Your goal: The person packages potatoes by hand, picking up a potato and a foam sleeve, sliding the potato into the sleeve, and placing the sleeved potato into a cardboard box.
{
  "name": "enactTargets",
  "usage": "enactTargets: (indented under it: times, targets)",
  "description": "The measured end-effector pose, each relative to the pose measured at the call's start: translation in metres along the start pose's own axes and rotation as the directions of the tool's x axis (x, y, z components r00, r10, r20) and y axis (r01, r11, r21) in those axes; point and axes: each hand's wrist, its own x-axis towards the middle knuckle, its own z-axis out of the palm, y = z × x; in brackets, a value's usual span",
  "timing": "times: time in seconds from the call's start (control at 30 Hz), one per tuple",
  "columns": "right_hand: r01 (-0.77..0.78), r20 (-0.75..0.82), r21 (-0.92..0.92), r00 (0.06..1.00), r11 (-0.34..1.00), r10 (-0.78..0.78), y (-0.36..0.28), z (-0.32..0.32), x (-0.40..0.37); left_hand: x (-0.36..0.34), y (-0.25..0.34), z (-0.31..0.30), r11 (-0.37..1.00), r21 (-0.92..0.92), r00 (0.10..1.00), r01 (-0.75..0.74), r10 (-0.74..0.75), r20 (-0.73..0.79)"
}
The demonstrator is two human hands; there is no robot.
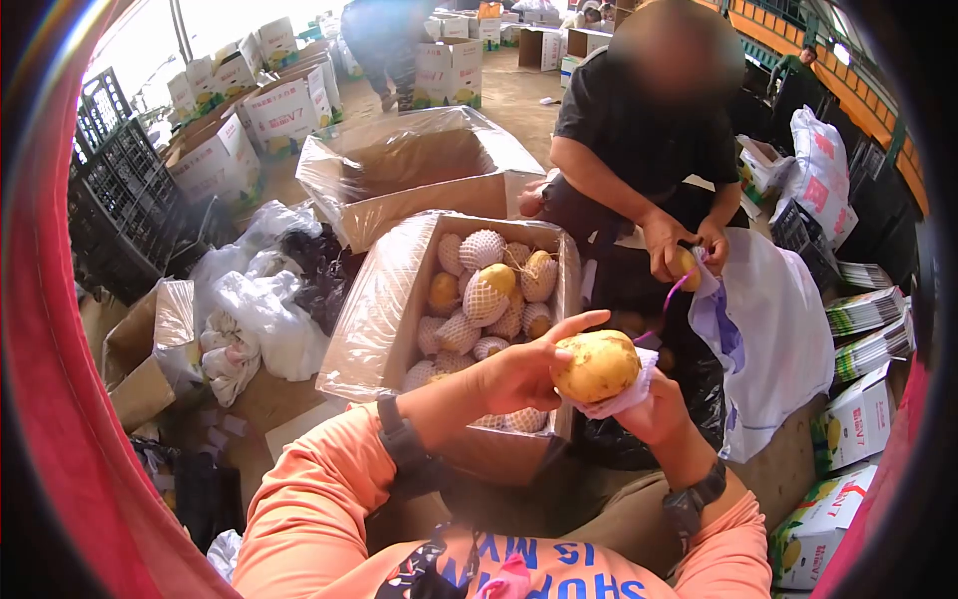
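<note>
two hands meet in the head view around one yellow fruit [597, 365], held just above the near end of a plastic-lined cardboard box [384, 329]. the left hand [519, 377] has its grip closed on the fruit's left side, one finger arched over the top. the right hand [654, 411] cups it from below, its grip clamped on a white wrap [627, 399] tucked under the fruit. the box holds netted fruit [482, 250]. across it, a co-worker's hands [667, 240] hold another fruit [684, 264] beside a white bag [788, 339].
</note>
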Motion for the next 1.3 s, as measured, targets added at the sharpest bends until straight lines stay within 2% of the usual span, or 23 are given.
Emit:
enactTargets:
  times: [0.07,0.13,0.17,0.2,0.23,0.27,0.3,0.33,0.4,0.47,0.53,0.57,0.63,0.67,0.73,0.8,0.83,0.97,1.03,1.17,1.2,1.27,1.3]
  targets:
    - [0.179,0.097,-0.182,0.982,0.967,-0.163,-0.005,0.006,-0.001,-0.001,-0.002,-0.005,1.0,0.007,1.0,-0.025,0.025,-0.014]
    - [0.285,-0.133,-0.558,0.897,0.779,-0.422,-0.005,-0.005,0.002,-0.004,-0.004,-0.006,0.97,0.243,0.975,0.013,0.041,-0.217]
    - [0.301,-0.057,-0.808,0.816,0.507,-0.576,-0.003,-0.011,0.003,-0.003,-0.001,-0.001,0.905,0.422,0.938,0.055,0.098,-0.332]
    - [0.249,0.069,-0.953,0.733,0.172,-0.677,0.001,-0.017,0.003,0.0,-0.004,-0.007,0.912,0.406,0.933,0.06,0.092,-0.347]
    - [0.151,0.074,-0.986,0.756,0.063,-0.651,0.011,-0.005,0.001,0.003,-0.011,-0.017,0.848,0.531,0.903,-0.002,0.229,-0.363]
    - [0.293,0.295,-0.951,0.763,-0.098,-0.576,0.021,0.001,0.007,0.007,-0.02,-0.025,0.771,0.636,0.867,-0.041,0.344,-0.361]
    - [0.38,0.38,-0.92,0.818,-0.09,-0.433,0.022,0.017,0.006,0.005,-0.017,-0.025,0.642,0.76,0.815,0.104,0.383,-0.435]
    - [0.453,0.459,-0.883,0.772,-0.127,-0.44,0.023,0.011,0.007,0.0,-0.011,-0.03,0.495,0.829,0.767,0.261,0.414,-0.489]
    - [0.333,0.291,-0.943,0.784,-0.024,-0.549,0.002,0.019,-0.001,-0.004,0.001,-0.056,0.702,0.655,0.612,0.277,0.397,-0.684]
    - [0.249,0.044,-0.944,0.743,0.215,-0.667,-0.016,0.005,-0.009,-0.023,0.026,-0.073,0.389,0.777,0.495,0.496,0.609,-0.62]
    - [0.049,-0.109,-0.978,0.714,0.205,-0.691,-0.031,-0.02,-0.017,-0.054,0.042,-0.143,0.401,0.804,0.578,0.438,0.559,-0.594]
    - [0.055,-0.109,-0.976,0.715,0.211,-0.691,-0.032,-0.026,-0.017,-0.062,0.048,-0.142,0.396,0.804,0.576,0.444,0.561,-0.594]
    - [-0.077,-0.18,-0.977,0.792,0.197,-0.583,-0.032,-0.03,-0.022,-0.074,0.051,-0.134,0.6,0.604,0.608,0.525,0.231,-0.759]
    - [-0.112,-0.189,-0.978,0.822,0.174,-0.537,-0.029,-0.029,-0.021,-0.07,0.053,-0.115,0.467,0.553,0.553,0.69,0.153,-0.819]
    - [-0.093,-0.164,-0.977,0.901,0.19,-0.402,-0.027,-0.03,-0.022,-0.071,0.041,-0.14,0.297,0.595,0.638,0.747,-0.067,-0.767]
    - [-0.099,-0.159,-0.976,0.934,0.194,-0.319,-0.026,-0.023,-0.02,-0.064,0.028,-0.136,0.058,0.547,0.54,0.835,-0.272,-0.796]
    - [-0.1,-0.157,-0.977,0.936,0.188,-0.315,-0.028,-0.023,-0.021,-0.064,0.017,-0.144,-0.073,0.641,0.587,0.764,-0.333,-0.738]
    - [-0.1,-0.157,-0.983,0.89,0.154,-0.429,-0.044,-0.024,-0.024,-0.065,0.019,-0.165,-0.109,0.795,0.708,0.597,-0.395,-0.586]
    - [-0.126,-0.205,-0.973,0.855,0.192,-0.476,-0.054,-0.029,-0.026,-0.058,0.026,-0.154,-0.331,0.753,0.59,0.569,-0.473,-0.654]
    - [-0.131,-0.223,-0.968,0.839,0.212,-0.497,-0.079,-0.038,-0.031,-0.053,0.019,-0.166,-0.356,0.771,0.571,0.529,-0.523,-0.633]
    - [-0.124,-0.215,-0.969,0.855,0.215,-0.473,-0.086,-0.041,-0.034,-0.058,0.018,-0.169,-0.283,0.739,0.558,0.611,-0.509,-0.656]
    - [-0.165,-0.223,-0.973,0.854,0.162,-0.47,-0.105,-0.051,-0.039,-0.073,0.019,-0.173,-0.123,0.838,0.751,0.532,-0.389,-0.534]
    - [-0.231,-0.291,-0.955,0.853,0.186,-0.433,-0.113,-0.063,-0.044,-0.073,0.019,-0.168,-0.13,0.841,0.75,0.525,-0.397,-0.529]
